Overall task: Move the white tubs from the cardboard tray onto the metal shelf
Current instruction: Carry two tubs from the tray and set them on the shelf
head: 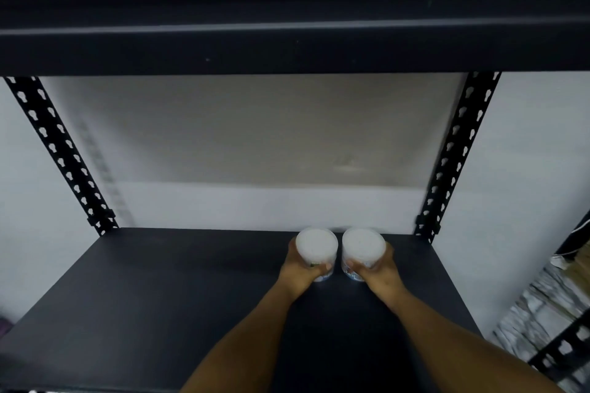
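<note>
Two white tubs stand upright side by side near the back edge of the black metal shelf (pixel 159 290), right of centre. My left hand (pixel 301 268) grips the left tub (pixel 316 245) around its side. My right hand (pixel 376 269) grips the right tub (pixel 363 246) the same way. Both tubs have white lids and a printed label low on the side. A narrow gap separates them. Whether their bases touch the shelf I cannot tell. The cardboard tray is out of view.
A black upper shelf (pixel 287 51) hangs overhead. Perforated black uprights stand at the back left (pixel 60 153) and back right (pixel 453 156) against a pale wall. Another rack with pale clutter (pixel 549 306) sits at the right.
</note>
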